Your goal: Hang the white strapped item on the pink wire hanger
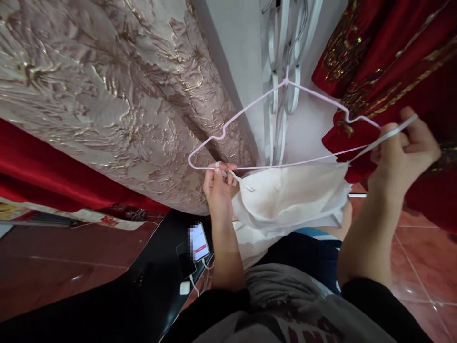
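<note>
A pink clothes hanger (255, 102) hangs in front of me, its hook up near a white metal rack. Below its lower bar drapes a white garment (296, 195) with thin straps. My left hand (220, 190) is closed at the hanger's left end, pinching a white strap beside the bar. At the right end, my right hand (403, 152) is closed on the other white strap (378, 140), which is pulled taut up from the garment. That hand partly hides the hanger's right corner. The garment's lower part hangs over my lap.
A white metal rack (274, 90) stands against the wall. Pink embossed fabric (117, 95) hangs on the left, red gold-trimmed cloth (374, 62) on the right. A black bench (143, 276) carries a lit phone (200, 240), a dark phone (185, 262) and a white charger (184, 287) with cables.
</note>
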{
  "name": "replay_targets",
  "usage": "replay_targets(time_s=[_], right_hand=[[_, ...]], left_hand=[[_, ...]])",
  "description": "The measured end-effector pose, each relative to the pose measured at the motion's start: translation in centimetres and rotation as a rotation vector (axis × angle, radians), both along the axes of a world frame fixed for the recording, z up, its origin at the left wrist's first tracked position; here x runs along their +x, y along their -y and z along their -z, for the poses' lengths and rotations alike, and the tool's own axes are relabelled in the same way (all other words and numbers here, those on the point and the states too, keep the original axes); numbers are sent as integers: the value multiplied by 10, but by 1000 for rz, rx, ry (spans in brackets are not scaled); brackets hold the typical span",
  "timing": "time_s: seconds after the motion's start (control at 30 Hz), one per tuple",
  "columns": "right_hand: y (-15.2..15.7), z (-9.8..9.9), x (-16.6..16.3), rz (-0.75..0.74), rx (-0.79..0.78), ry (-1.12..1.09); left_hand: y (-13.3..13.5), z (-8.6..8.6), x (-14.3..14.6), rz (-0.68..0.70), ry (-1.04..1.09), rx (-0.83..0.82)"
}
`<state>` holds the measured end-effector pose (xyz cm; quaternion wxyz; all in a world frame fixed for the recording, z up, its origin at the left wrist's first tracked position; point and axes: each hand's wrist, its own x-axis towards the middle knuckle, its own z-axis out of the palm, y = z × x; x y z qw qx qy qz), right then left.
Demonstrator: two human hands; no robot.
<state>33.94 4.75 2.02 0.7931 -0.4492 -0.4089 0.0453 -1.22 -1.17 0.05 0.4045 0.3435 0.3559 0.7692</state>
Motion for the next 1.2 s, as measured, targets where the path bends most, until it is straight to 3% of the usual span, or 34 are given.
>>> replay_targets(time_s=[0.1, 0.2, 0.27, 0.4, 0.5, 0.6, 0.7, 0.77, 0.9, 1.03, 1.13, 1.2], right_hand=[[10, 9, 4, 75, 42, 24], [30, 13, -27, 150, 112, 109], [42, 13, -56, 45, 67, 157], [48, 11, -94, -286, -194, 401], [46, 11, -95, -294, -181, 397], [43, 10, -88, -280, -182, 367], [43, 9, -84, -294, -210, 363], [45, 8, -84, -315, -229, 368], [52, 7, -88, -423, -289, 366], [55, 10, -91, -434, -287, 337], [55, 13, -90, -453, -267, 336], [55, 15, -89, -444, -254, 346]], left_hand=[[-2, 2, 2, 55, 11, -7], [-4, 4, 7, 83, 12, -20], [-3, 5, 11, 67, 13, -35], [-1, 8, 11, 20, -8, -67], [-2, 15, -3, -170, -57, -32], [-6, 21, -27, -508, -156, 53], [-12, 16, -46, -726, -241, 146], [-15, 5, -51, -670, -314, 185], [-22, -28, -53, -325, -493, 177], [-31, -61, -56, -81, -581, 71], [-37, -74, -56, 6, -575, 9], [-42, -71, -53, -8, -553, 12]])
